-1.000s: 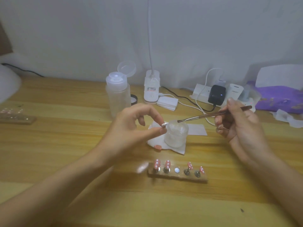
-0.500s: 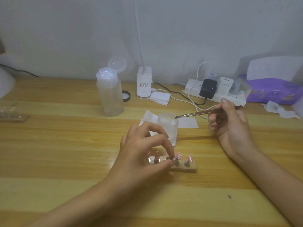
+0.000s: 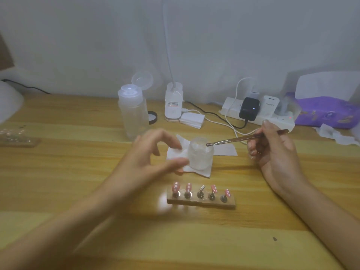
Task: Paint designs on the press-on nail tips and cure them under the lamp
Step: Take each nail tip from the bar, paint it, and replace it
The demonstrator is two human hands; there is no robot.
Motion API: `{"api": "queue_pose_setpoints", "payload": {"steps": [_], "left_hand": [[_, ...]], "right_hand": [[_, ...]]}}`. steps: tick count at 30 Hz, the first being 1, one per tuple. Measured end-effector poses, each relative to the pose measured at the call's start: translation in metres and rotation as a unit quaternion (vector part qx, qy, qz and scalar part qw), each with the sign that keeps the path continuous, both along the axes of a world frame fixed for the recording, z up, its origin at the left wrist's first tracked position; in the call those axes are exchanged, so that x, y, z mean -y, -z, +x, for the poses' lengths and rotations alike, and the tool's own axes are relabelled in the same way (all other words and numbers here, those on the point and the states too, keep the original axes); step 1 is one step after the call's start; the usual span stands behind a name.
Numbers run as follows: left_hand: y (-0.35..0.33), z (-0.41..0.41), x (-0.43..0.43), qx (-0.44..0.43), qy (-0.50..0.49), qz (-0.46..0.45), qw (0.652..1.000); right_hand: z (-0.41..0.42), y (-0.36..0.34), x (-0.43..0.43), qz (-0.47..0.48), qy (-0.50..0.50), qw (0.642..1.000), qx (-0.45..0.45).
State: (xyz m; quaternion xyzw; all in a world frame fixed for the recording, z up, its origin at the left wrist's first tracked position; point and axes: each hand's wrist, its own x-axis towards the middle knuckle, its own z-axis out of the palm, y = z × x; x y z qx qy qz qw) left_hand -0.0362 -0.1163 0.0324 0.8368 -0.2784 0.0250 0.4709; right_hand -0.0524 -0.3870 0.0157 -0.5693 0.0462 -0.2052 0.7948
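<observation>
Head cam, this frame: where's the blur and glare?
Head view: left hand motion-smeared; right hand and thin metal tool sharper; bright glare patch at the left end of the small wooden nail-stand block; lighting soft and dim, shadows faint.

The table [image 3: 78,191] is pale yellow-brown wood, striped with longer, darker grain. On the near tan strip [image 3: 200,204], the nail tips [image 3: 175,187] are pink with white dots, and the middle peg [image 3: 201,190] is plain silver. The jar [image 3: 198,156] is frosted white and the tissue [image 3: 175,152] under it is white. The tool [image 3: 233,140] is silver, coppery at its right end. Farther back, the bottle [image 3: 133,114] is cloudy clear. The power strip [image 3: 276,121] is white with a red light, and the charger [image 3: 249,109] is black with a blue light. At far right, the packet [image 3: 327,114] is purple with a small pale print.
</observation>
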Motion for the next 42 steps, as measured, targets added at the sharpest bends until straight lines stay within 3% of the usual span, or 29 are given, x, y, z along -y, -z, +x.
{"api": "queue_pose_setpoints", "payload": {"steps": [7, 22, 28, 36, 39, 42], "left_hand": [[0.003, 0.026, -0.009, 0.044, 0.044, 0.171, 0.983], [0.012, 0.032, 0.004, 0.067, 0.042, 0.204, 0.976], [0.000, 0.040, 0.001, 0.012, 0.038, 0.130, 0.991], [-0.002, 0.057, 0.017, 0.077, -0.027, 0.155, 0.984], [-0.001, 0.054, 0.007, 0.088, 0.004, 0.178, 0.980], [0.000, 0.047, -0.004, 0.172, 0.033, 0.247, 0.953]], "right_hand": [[-0.001, 0.001, 0.000, -0.020, -0.010, 1.000, 0.002], [0.000, 0.001, 0.000, -0.025, -0.013, 1.000, -0.009], [0.001, 0.002, 0.001, -0.015, -0.011, 1.000, -0.015], [0.001, 0.002, 0.001, -0.010, -0.014, 1.000, -0.017], [0.001, 0.002, 0.002, -0.011, -0.014, 1.000, -0.021], [0.001, 0.002, 0.001, -0.011, -0.014, 1.000, -0.022]]}}
